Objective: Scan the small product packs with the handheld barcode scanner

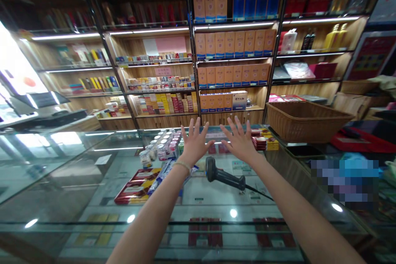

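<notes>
My left hand [194,142] is raised over the glass counter with its fingers spread and nothing in it. Beside it, my right hand [239,140] is held out the same way, also empty. Below and between them a black barcode scanner [227,176] lies on the glass, its cord running to the right under my forearm. Left of my left wrist are small jars [162,146] in rows. Nearer me lie red and yellow chocolate packs [137,185] and blue-and-white packets [162,175], partly hidden by my left arm. Beyond my right hand sits a stack of red and yellow packs [269,140].
A brown woven basket [306,121] stands on the right, with a red tray [359,140] beside it. Inside the glass counter [198,210] are boxed goods [206,231]. Shelves of orange boxes [236,45] line the back wall. Equipment with a screen [45,105] stands far left.
</notes>
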Available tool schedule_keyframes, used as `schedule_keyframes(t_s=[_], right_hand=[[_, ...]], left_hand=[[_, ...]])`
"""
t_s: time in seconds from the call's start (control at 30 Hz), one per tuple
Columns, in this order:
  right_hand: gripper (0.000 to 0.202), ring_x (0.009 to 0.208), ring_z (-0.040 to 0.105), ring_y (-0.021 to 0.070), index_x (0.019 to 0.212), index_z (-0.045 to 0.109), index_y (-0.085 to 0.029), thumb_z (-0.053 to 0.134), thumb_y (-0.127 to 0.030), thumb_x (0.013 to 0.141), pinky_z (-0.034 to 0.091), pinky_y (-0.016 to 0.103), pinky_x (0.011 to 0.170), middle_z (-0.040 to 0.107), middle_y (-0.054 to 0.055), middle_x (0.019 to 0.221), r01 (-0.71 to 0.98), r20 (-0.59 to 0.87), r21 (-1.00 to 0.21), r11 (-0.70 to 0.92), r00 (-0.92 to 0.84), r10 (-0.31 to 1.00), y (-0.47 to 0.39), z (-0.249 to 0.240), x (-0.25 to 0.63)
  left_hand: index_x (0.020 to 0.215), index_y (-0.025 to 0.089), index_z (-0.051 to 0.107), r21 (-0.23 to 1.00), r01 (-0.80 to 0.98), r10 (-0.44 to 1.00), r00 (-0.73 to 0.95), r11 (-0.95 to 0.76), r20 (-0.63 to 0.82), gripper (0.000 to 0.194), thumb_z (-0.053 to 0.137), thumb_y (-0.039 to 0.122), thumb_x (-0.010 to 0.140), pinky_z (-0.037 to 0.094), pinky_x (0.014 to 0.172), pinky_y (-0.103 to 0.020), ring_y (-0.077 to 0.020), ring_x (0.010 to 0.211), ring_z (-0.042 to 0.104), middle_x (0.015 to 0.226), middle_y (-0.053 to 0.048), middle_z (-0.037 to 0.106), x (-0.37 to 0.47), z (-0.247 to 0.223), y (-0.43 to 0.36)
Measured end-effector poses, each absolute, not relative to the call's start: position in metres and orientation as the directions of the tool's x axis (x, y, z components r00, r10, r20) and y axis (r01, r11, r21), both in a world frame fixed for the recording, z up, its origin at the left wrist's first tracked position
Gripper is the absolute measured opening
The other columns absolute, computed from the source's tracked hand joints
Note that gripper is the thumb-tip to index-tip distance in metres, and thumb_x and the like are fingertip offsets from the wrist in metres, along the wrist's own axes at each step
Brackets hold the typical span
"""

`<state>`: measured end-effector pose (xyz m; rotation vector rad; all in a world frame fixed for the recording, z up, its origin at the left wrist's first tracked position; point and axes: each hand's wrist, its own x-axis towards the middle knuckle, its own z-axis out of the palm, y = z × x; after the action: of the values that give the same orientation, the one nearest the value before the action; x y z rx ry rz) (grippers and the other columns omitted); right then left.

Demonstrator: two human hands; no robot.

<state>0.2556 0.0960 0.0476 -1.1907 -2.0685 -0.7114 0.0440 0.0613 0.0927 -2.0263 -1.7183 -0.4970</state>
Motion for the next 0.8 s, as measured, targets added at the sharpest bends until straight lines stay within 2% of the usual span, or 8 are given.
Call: schedule_keyframes(t_s=[0.17,0.47,0.57,0.8], right_hand=[[0.06,0.16,0.017,0.0363,0.157,0.046,-0.028,0.053,-0.051,0.102,-0.001,0.07,0.125,0.031,0.014,0.172,0.887,0.763,0.122,0.446,-0.372,0.529,0.078,0.053,0.233],[0.059,0.16,0.018,0.0349,0.157,0.047,-0.029,0.05,-0.051,0.103,-0.004,0.067,0.126,0.033,0.013,0.171,0.89,0.776,0.076,0.449,-0.336,0.534,0.044,0.046,0.204],[0.057,0.16,0.019,0.0343,0.155,0.049,-0.028,0.05,-0.052,0.104,-0.004,0.067,0.126,0.033,0.014,0.171,0.892,0.777,0.059,0.448,-0.322,0.54,0.034,0.038,0.196],[0.056,0.159,0.021,0.0346,0.155,0.05,-0.027,0.049,-0.051,0.104,-0.003,0.067,0.126,0.033,0.014,0.171,0.887,0.762,0.031,0.46,-0.319,0.564,0.019,0.028,0.18]], left_hand=[[0.162,0.032,0.038,-0.125,0.984,0.826,0.175,-0.127,0.537,0.074,0.053,0.062,0.097,-0.005,0.127,-0.07,-0.0376,0.163,0.01,0.176,-0.011,0.022,0.017,0.095,0.042],[0.161,0.034,0.041,-0.126,0.985,0.831,0.17,-0.121,0.53,0.069,0.051,0.06,0.098,-0.005,0.127,-0.069,-0.0371,0.163,0.011,0.176,-0.009,0.019,-0.021,0.091,0.011],[0.16,0.035,0.042,-0.108,0.988,0.832,0.153,-0.112,0.533,0.068,0.053,0.06,0.097,-0.004,0.127,-0.07,-0.0378,0.163,0.011,0.177,-0.008,0.018,-0.03,0.089,0.001],[0.157,0.031,0.047,-0.103,0.989,0.815,0.149,-0.11,0.561,0.066,0.058,0.055,0.097,0.006,0.125,-0.075,-0.0393,0.161,0.018,0.174,-0.013,0.024,-0.049,0.084,-0.018]])
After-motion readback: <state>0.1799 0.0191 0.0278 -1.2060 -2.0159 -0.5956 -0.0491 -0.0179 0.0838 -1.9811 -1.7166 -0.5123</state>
